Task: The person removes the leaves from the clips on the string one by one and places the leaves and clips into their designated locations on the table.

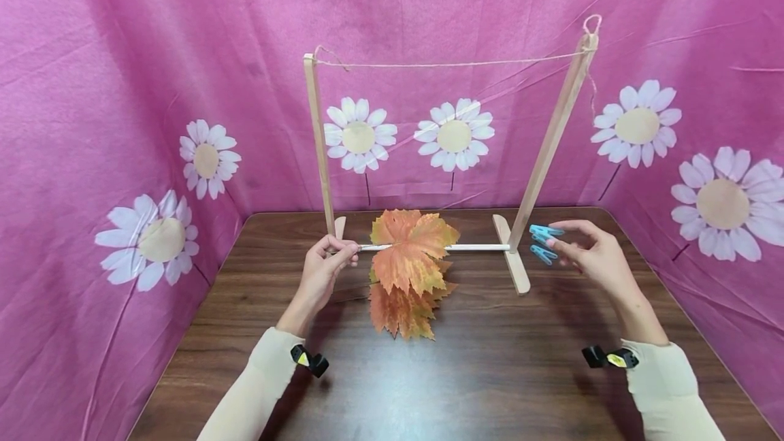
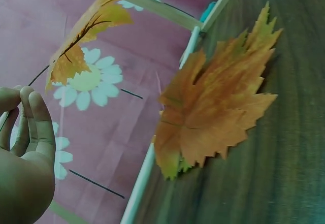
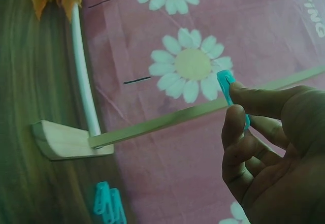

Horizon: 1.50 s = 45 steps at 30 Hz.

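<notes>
An orange-yellow artificial leaf [image 1: 409, 254] is held up by its thin dark stem, which my left hand [image 1: 327, 260] pinches between thumb and fingers. In the left wrist view this raised leaf [image 2: 89, 28] appears nearly edge-on. Below it, another orange leaf [image 2: 218, 107] lies on the table by the white rod of the stand. My right hand [image 1: 591, 250] pinches a blue clothespin [image 3: 225, 86] between thumb and index finger, right of the stand. More blue clothespins [image 3: 104, 203] lie on the table below that hand.
A wooden stand has two upright posts [image 1: 551, 148], flat feet [image 1: 513, 271] and a white bottom rod [image 1: 478, 247]. A thin string [image 1: 441, 64] runs between the post tops. Pink cloth with printed daisies [image 1: 454, 135] hangs around the brown wooden table [image 1: 392, 393].
</notes>
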Each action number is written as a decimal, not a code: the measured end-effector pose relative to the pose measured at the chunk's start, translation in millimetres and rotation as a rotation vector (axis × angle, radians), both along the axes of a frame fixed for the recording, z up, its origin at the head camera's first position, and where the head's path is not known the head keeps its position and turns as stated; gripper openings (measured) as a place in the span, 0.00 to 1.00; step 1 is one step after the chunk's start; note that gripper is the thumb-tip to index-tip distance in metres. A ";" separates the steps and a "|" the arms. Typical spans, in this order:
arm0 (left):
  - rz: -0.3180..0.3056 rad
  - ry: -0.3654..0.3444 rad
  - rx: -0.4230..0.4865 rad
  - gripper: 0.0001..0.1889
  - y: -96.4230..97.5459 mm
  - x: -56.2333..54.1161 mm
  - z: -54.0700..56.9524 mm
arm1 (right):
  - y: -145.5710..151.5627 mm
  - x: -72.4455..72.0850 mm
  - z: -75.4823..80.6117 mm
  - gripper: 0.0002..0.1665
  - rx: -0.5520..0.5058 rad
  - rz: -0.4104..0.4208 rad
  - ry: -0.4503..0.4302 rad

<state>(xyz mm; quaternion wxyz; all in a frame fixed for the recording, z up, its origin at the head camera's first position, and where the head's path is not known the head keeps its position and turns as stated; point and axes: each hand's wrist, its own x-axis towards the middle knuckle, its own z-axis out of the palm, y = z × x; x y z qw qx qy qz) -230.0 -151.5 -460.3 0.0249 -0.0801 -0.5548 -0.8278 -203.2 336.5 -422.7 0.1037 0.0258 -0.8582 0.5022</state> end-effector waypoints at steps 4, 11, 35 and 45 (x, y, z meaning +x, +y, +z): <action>-0.013 -0.021 -0.021 0.15 -0.3 3.3 -7.2 | 0.9 1.2 -8.2 0.21 0.000 -0.005 -0.029; -0.026 -0.051 -0.041 0.15 1.0 8.0 -19.9 | 1.4 1.1 -23.8 0.21 -0.012 -0.013 -0.075; -0.065 -0.151 -0.088 0.14 2.6 21.0 -50.6 | 9.1 -0.1 -64.6 0.31 0.093 -0.038 -0.195; -0.087 -0.157 -0.115 0.13 2.4 24.3 -64.0 | 14.6 -5.6 -83.0 0.31 0.079 -0.035 -0.234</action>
